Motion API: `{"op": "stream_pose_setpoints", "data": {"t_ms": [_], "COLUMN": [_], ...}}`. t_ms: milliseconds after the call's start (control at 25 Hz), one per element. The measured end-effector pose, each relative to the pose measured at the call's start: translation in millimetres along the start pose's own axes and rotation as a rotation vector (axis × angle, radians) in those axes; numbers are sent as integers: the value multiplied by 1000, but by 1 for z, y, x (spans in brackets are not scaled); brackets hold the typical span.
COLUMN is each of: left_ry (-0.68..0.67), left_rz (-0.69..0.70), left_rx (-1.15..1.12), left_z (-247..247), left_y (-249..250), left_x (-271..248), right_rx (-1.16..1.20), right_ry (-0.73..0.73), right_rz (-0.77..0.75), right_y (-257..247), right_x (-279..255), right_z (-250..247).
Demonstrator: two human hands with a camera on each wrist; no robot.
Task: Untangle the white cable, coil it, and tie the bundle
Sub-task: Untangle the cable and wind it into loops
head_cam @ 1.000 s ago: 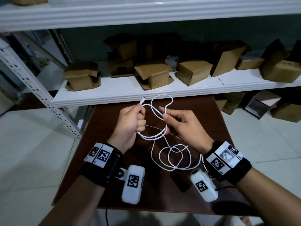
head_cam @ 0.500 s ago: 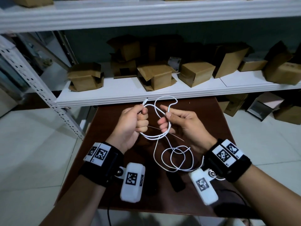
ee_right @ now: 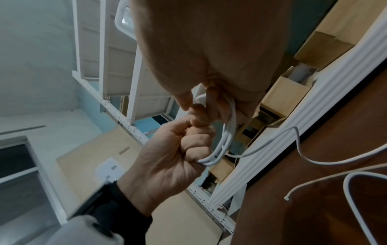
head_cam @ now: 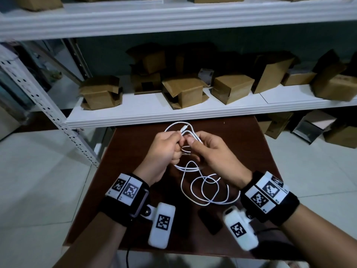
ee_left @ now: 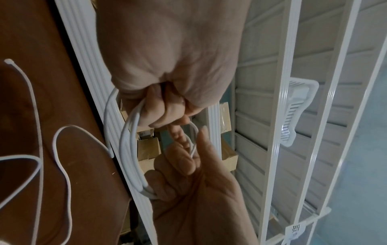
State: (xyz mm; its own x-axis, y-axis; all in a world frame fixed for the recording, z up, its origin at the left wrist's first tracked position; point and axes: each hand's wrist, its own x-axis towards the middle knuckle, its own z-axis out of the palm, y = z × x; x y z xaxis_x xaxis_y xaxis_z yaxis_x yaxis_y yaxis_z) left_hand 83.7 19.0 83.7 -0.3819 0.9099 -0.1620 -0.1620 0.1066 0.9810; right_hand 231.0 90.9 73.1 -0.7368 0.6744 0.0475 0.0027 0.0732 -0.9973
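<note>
The white cable (head_cam: 205,192) lies partly in loose loops on the dark brown table (head_cam: 243,144). The rest is gathered into a small coil (ee_left: 128,140) held between both hands above the table. My left hand (head_cam: 176,145) is a fist gripping the coil's turns, and one connector end (head_cam: 183,129) sticks up beside its thumb. My right hand (head_cam: 193,141) pinches the same strands right against the left; the right wrist view shows its fingers curled round the cable (ee_right: 225,139). The cable's other end (ee_right: 286,198) lies free on the table.
A white shelf edge (head_cam: 154,118) runs just beyond the hands, carrying several cardboard boxes (head_cam: 183,91). A slim black object (head_cam: 210,221) lies on the table near my right wrist. Tiled floor surrounds the table, with more boxes under the shelf at right.
The two hands have closed together. My right hand has carried another turn of cable to my left hand, so the big loop above the hands has shrunk.
</note>
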Motion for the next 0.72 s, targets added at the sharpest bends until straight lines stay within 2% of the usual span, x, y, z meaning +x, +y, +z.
{"op": "stream_pose_setpoints", "data": {"t_ms": [200,560,720], "left_ry": [-44,-133,-171], "left_rz": [13,-8,-12], "left_rx": [65,220,251], "left_z": [5,4,3], "left_y": [-4,-7,-6], "left_x": [0,-3,-5], "right_rx": [-162,-292,-453], "right_ry": [104,109,18], "right_rz": [-10,-34,-129], "right_y": [5,-2,-1], "right_x": [-1,-1,-1], "right_z": [-2,-10,-16]}}
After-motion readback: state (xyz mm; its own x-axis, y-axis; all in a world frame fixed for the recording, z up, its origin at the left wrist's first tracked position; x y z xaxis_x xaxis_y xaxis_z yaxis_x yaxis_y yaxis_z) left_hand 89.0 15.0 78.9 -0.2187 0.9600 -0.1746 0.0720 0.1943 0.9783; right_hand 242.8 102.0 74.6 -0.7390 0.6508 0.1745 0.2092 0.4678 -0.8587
